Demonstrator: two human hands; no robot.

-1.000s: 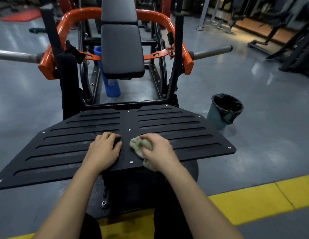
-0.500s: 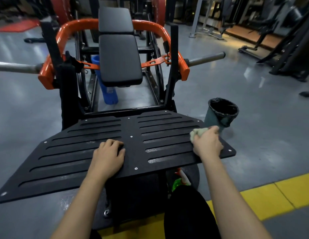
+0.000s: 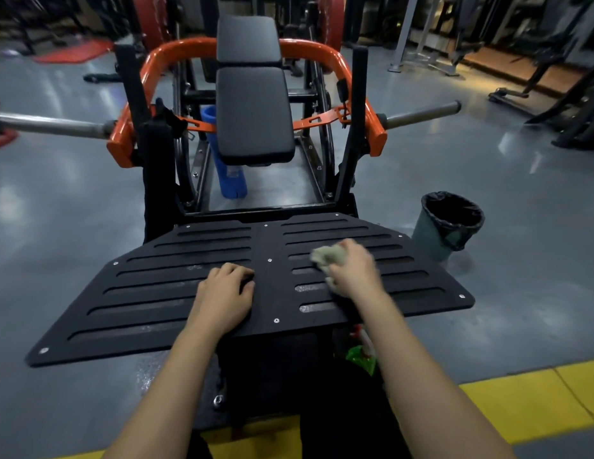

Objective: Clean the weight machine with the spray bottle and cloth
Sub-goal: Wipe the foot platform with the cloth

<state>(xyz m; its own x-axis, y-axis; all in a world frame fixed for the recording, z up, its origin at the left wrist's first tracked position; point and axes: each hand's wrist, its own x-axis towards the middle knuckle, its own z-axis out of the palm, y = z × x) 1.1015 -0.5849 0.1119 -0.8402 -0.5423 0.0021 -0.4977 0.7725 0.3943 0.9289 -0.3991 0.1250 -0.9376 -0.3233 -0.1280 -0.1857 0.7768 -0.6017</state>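
The weight machine has an orange frame (image 3: 322,51), a black padded seat (image 3: 252,111) and a wide black slotted footplate (image 3: 156,286) in front of me. My right hand (image 3: 355,273) grips a crumpled pale green cloth (image 3: 327,255) and presses it on the right half of the plate. My left hand (image 3: 224,298) rests on the plate near its middle, fingers curled down onto the surface. A green spray bottle with a red and white trigger (image 3: 362,352) stands below the plate's near edge, partly hidden by my right forearm.
A bin with a black liner (image 3: 449,223) stands on the grey floor right of the plate. A blue cylinder (image 3: 227,173) stands under the seat. Steel bars (image 3: 53,125) stick out to both sides. A yellow floor stripe (image 3: 527,402) runs near me. Other machines (image 3: 554,77) stand at back right.
My right hand swept the cloth from the plate's middle out to its right edge, then back toward the middle right. My left hand stayed on the plate.
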